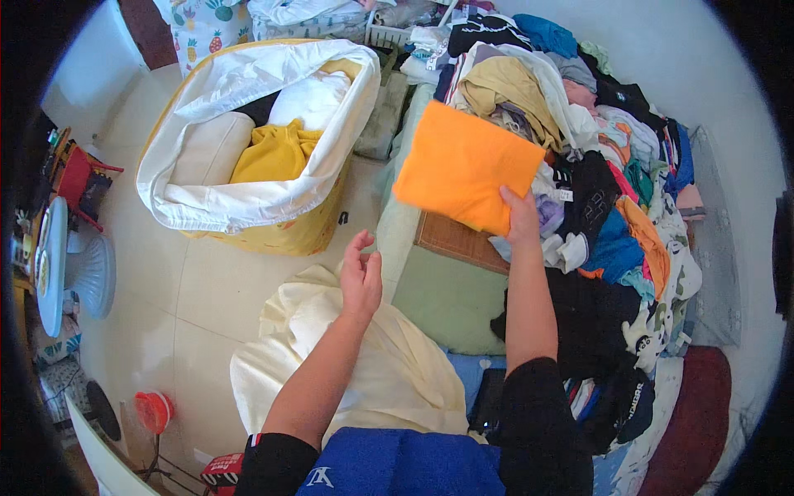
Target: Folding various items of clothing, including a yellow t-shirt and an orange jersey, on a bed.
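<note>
My right hand (519,221) grips a folded orange garment (467,165) by its lower right corner, with the thumb on top. The garment is a flat, neat rectangle held up beside the clothes pile. My left hand (361,277) is open and holds nothing, its fingers loosely bent, above the cream cloth (364,364) draped over my lap. Ahead on the left stands a yellow storage bag (273,241) with a white lining. Inside it lie a mustard-yellow garment (277,154), a cream bundle (213,149) and a white piece (310,101).
A large heap of mixed clothes (612,198) covers the right side against the wall. Near my right hand lie a brown woven mat (460,240) and a green cushion-like surface (451,302). On the left are tiled floor (145,289), a blue round stool (54,264) and a red lantern-like object (154,411).
</note>
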